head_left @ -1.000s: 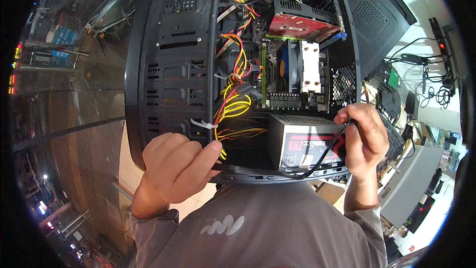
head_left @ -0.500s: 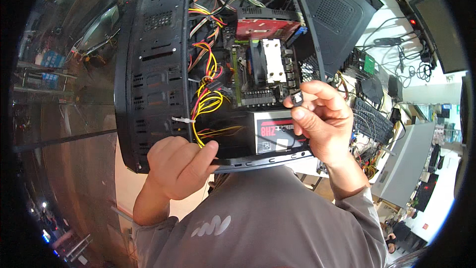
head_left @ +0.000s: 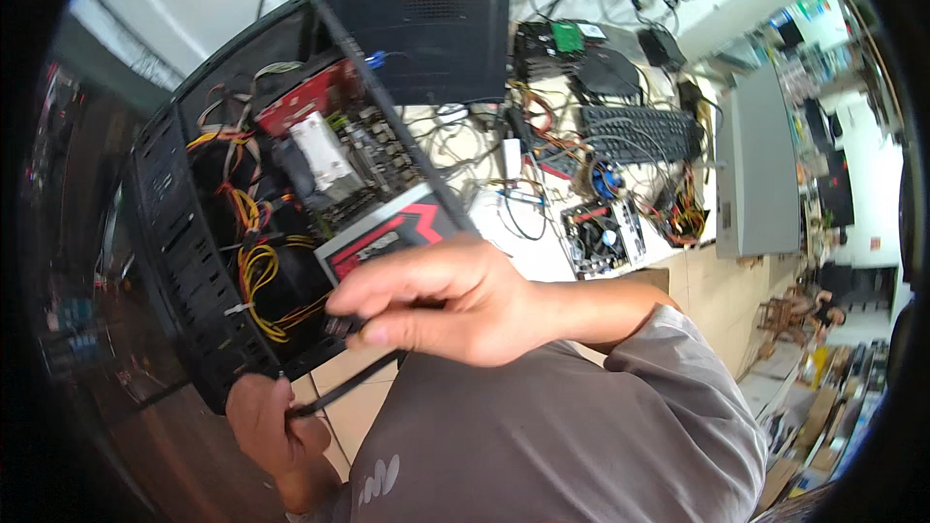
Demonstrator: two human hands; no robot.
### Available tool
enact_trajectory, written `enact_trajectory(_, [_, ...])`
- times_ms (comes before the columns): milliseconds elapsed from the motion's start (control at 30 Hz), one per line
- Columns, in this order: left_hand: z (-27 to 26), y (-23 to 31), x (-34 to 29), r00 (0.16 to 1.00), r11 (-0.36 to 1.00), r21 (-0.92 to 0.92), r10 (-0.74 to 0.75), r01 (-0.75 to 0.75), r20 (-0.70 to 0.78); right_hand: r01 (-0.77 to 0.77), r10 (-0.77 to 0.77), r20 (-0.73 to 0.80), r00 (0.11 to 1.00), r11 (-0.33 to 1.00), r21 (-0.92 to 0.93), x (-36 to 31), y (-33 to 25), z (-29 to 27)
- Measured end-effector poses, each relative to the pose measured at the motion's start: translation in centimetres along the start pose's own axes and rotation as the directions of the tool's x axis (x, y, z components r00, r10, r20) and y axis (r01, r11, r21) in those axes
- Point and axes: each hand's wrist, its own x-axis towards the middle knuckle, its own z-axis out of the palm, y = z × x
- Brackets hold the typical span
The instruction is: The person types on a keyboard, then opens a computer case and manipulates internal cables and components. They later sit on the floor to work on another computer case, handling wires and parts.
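Note:
An opened black computer case (head_left: 160, 194) lies tilted at the left, its insides showing. My right hand (head_left: 455, 305) is closed over its near side, thumb and fingers pinching a small dark connector (head_left: 339, 325). A black cable (head_left: 354, 384) runs below that hand down to my left hand (head_left: 276, 426), whose curled fingers are closed on its lower end, just off the case's near corner. Under my right fingers sits a power supply (head_left: 383, 237) with a red and black label. Yellow wires (head_left: 257, 276) loop beside it. A red-backed card (head_left: 305, 102) and a white-topped cooler (head_left: 325, 155) sit farther in.
A black panel (head_left: 417, 29) stands behind the case. Right of it, the table holds a keyboard (head_left: 639, 131), a blue fan (head_left: 605, 177), a small circuit board (head_left: 603, 237) and tangled cables. A grey box-like unit (head_left: 760, 165) stands farther right.
The view has swung right, so the case appears farther left and more tilted. My right hand has come toward my left, and the black cable now shows between them.

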Motion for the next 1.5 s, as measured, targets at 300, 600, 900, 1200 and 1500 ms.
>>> enact_trajectory(300, [5.9, 9.1, -1.5, 0.75, 0.602, -0.464, -0.609, 0.65, 0.259, 0.23, -0.235, -0.06, 0.97, 0.969, -0.09, -6.9, 1.5, -0.9])
enact_trajectory(600, [10.6, 16.5, -1.8, 0.58, 0.224, -0.632, -0.687, 0.742, 0.437, 0.347, -0.399, -0.07, 0.914, 0.861, -0.371, -12.1, 3.7, -1.8])
enact_trajectory(900, [10.0, 17.4, -7.7, 0.625, 0.091, -0.664, -0.452, 0.742, 0.637, 0.292, -0.434, -0.276, 0.858, 0.853, -0.433, -20.3, 2.9, 1.9])
enact_trajectory(1200, [12.5, 23.6, -14.0, 0.598, -0.134, -0.616, -0.154, 0.776, 0.787, -0.023, -0.457, -0.36, 0.813, 0.594, -0.804, -32.0, 2.4, 5.5])
enact_trajectory(1500, [13.7, 29.5, -15.0, 0.58, 0.064, -0.577, -0.045, 0.814, 0.813, -0.12, -0.404, -0.401, 0.822, 0.565, -0.816, -40.3, -1.3, 4.7])
